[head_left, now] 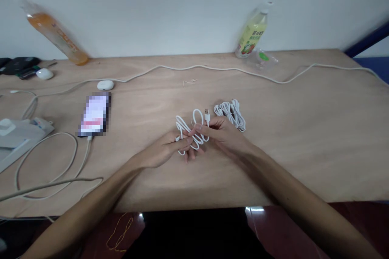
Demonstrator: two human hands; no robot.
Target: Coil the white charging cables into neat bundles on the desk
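Between my two hands is a looped white USB cable (198,139), held just over the wooden table (298,137). My left hand (173,145) pinches the loops on the left side, with the thumb on top and fingers beneath. My right hand (220,131) grips the right side of the same loops between thumb and fingers. The cable's USB plug (207,115) sticks up beside my right fingers. Just beyond my right hand lies a bundle of coiled white cables (231,113). Part of that bundle is hidden behind the hand.
At left lie a phone (95,114) with a charging cord, a white earbud case (105,85) and a white box-like object (18,137). An orange drink bottle (57,38) and a yellow-green bottle (253,34) stand by the wall. A long white cord (212,68) crosses the table's back.
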